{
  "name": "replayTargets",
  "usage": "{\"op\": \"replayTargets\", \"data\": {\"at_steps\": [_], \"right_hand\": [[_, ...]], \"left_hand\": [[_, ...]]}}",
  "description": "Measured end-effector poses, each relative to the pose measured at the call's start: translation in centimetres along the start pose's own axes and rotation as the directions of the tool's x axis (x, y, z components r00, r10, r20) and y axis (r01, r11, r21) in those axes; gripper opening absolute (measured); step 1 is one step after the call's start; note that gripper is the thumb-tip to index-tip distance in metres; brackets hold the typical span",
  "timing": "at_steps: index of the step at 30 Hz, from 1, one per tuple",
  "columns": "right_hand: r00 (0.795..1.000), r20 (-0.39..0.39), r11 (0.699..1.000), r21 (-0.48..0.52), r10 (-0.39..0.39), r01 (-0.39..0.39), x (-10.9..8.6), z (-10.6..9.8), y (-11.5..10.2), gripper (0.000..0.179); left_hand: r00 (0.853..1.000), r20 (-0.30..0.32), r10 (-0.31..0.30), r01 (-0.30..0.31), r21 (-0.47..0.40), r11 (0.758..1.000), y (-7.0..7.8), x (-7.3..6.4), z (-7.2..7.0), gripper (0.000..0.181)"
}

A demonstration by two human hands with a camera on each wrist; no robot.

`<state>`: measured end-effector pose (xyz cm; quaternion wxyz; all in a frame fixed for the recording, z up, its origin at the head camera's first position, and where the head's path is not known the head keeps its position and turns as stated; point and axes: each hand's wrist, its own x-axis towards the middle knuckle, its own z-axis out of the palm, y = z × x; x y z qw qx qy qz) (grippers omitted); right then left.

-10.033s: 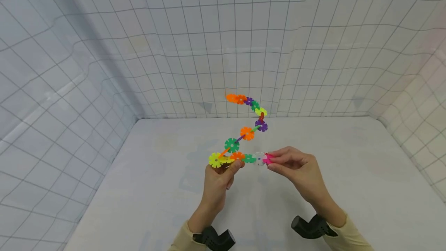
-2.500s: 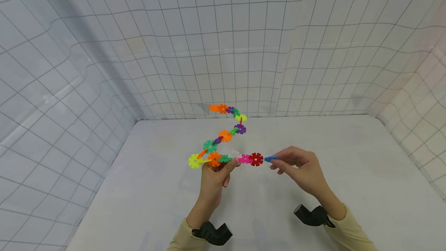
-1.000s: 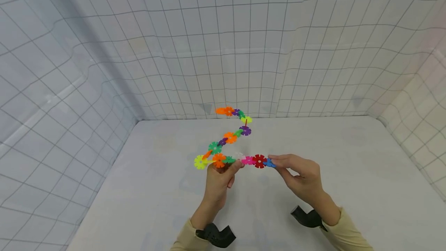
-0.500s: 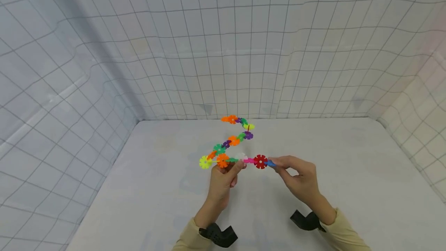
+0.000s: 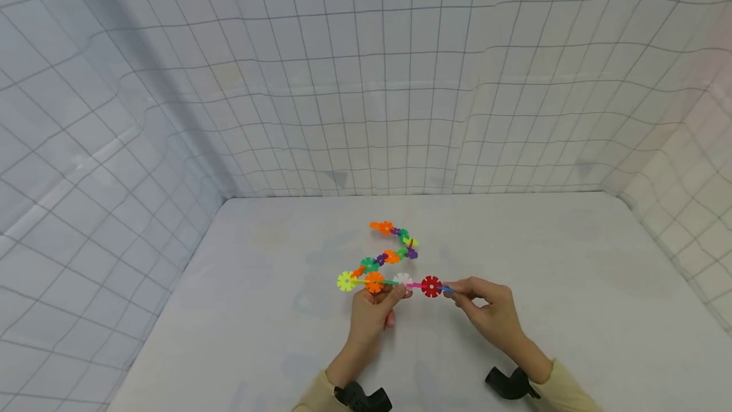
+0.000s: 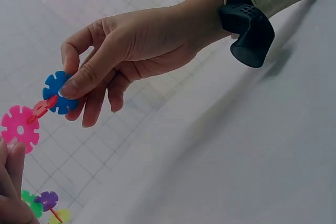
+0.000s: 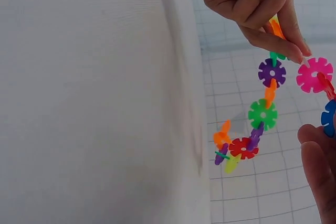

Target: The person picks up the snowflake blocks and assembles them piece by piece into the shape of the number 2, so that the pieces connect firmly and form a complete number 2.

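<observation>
A zigzag chain of notched plastic snowflake discs (image 5: 369, 264) runs between my hands and away toward the back. With thumb and fingers, my left hand (image 5: 368, 323) pinches the chain at the white disc (image 5: 403, 279); its fingertips partly cover that disc. Right of it come a pink disc (image 7: 315, 75), a red disc (image 5: 431, 287) and, at the end, a blue disc (image 6: 52, 90). My right hand (image 5: 492, 313) pinches the blue disc, which meets the red one at its edge. A yellow disc (image 5: 345, 281) marks the bend on the left.
Below the hands spreads a white tabletop (image 5: 274, 323). White sheeting with a grid pattern (image 5: 366, 81) rises at the back and both sides. A black wrist camera (image 5: 509, 383) sits on the right wrist.
Ten seconds ago the chain's right end was pink; red and blue discs follow it now. The blue disc was apart from red, then met it. Lately both hands and the chain have sunk lower.
</observation>
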<state>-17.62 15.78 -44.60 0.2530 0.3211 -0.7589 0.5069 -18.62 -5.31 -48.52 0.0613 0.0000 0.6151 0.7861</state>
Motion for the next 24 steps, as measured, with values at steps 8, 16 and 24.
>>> {"op": "replayTargets", "data": {"at_steps": [8,16,24], "right_hand": [[0.999,0.020,0.999,-0.012,0.039,-0.038,-0.9,0.1,0.8,0.029],[0.996,0.030,0.994,-0.080,0.083,-0.080,-1.2,-0.2,1.5,0.025],[0.997,-0.004,0.989,-0.130,0.072,-0.072,-2.0,-0.4,3.5,0.026]], "left_hand": [[0.999,0.003,-0.049,0.049,0.008,0.999,-1.3,-0.1,0.0,0.029],[0.971,0.109,-0.213,0.216,-0.015,0.976,-1.9,-0.2,-0.6,0.039],[0.891,0.334,-0.307,0.313,0.039,0.949,-2.2,-1.3,-1.1,0.042]]}}
